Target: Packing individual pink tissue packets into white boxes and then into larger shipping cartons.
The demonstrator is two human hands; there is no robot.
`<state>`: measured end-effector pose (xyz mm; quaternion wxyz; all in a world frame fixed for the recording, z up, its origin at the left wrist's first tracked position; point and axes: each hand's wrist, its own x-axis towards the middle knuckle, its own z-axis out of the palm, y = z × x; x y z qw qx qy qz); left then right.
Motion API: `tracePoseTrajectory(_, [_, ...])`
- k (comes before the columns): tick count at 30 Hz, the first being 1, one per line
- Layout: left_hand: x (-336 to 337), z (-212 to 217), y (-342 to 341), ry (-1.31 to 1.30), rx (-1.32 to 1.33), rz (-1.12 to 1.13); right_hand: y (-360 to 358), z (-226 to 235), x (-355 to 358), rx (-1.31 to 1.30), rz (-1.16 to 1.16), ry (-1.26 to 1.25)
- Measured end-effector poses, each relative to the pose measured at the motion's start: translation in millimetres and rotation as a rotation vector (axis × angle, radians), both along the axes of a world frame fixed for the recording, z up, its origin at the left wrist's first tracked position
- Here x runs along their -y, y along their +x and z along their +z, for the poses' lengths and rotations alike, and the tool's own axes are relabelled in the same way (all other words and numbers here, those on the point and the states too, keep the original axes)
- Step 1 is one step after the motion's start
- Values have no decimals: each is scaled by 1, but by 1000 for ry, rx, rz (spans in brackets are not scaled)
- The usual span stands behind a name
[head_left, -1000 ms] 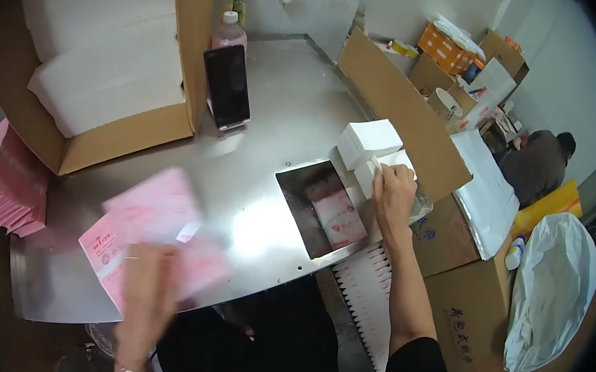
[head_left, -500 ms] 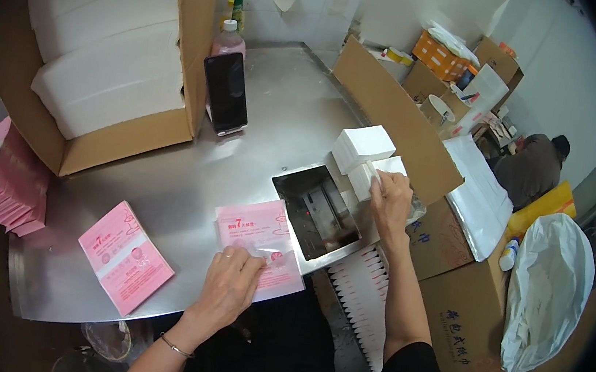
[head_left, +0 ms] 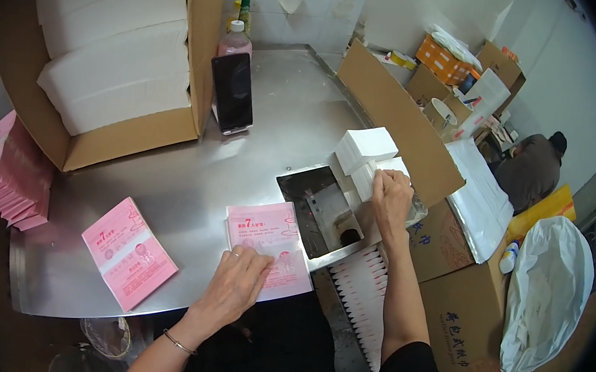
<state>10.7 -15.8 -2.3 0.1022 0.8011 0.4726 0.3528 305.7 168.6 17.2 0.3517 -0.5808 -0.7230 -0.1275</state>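
My left hand (head_left: pixel 238 275) lies on a stack of pink printed packets (head_left: pixel 264 226) at the table's front edge, its bent fingers closed on the top packet. A second stack of pink packets (head_left: pixel 128 255) with a pale band across it lies farther left. My right hand (head_left: pixel 392 200) is at a block of white folded tissues (head_left: pixel 365 179), with thumb and fingers pinched together at its top. Whatever is between those fingertips is hidden. Another white tissue block (head_left: pixel 366 150) stands just behind. Between my hands is a rectangular opening (head_left: pixel 319 210) in the metal table.
A carton (head_left: pixel 132 129) of white tissue bundles stands at back left, beside a phone (head_left: pixel 233 94) and a bottle (head_left: pixel 236 39). Pink packets (head_left: pixel 14 172) are piled at far left. Cartons (head_left: pixel 456 314) and a white bag (head_left: pixel 549 295) fill the right. A person (head_left: pixel 533 169) crouches beyond.
The view has shifted slightly. My right fingers have curled tighter at the tissue block. The clear, shiny patch by my left fingertips no longer shows, and the top packet looks pink there.
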Motion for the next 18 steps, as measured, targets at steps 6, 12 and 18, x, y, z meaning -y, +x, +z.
tracePoseTrajectory(6, [2,4,0,-18,6,1,-6,-4,7,193,16,275])
tracePoseTrajectory(12, [3,0,-19,19,-152,264,-114,-16,159,381,1020,126])
tracePoseTrajectory(18, [-15,8,11,69,-158,377,-163,-15,101,387,690,-200])
